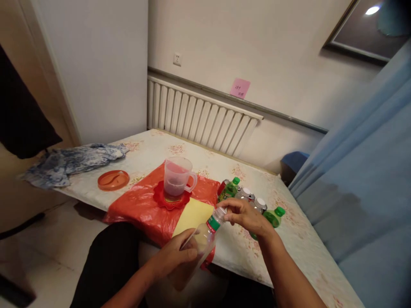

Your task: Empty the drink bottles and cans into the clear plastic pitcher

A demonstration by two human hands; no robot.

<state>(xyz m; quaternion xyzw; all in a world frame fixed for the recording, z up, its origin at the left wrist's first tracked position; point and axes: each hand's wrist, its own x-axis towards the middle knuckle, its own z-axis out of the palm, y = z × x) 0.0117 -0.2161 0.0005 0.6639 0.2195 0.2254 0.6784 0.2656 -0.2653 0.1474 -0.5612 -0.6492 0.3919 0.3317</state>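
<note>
A clear plastic bottle (205,237) with a green and red label near its neck is tilted over the table's front edge. My left hand (181,252) is wrapped round its body. At the bottle's mouth, the fingers of my right hand (240,214) are pinched together; whether a cap is between them is too small to tell. Beneath the neck lies a yellow sheet (194,212) on a red plastic bag (138,205). A translucent measuring jug (176,176) stands on a red scalloped dish (159,196) behind my left hand.
Several bottles and cans stand to the right, including a green bottle (228,191) and another green one (272,217). An orange round lid (113,180) and a blue patterned cloth (77,162) lie at the left. A radiator (199,113) runs behind the table; a blue curtain (362,171) hangs right.
</note>
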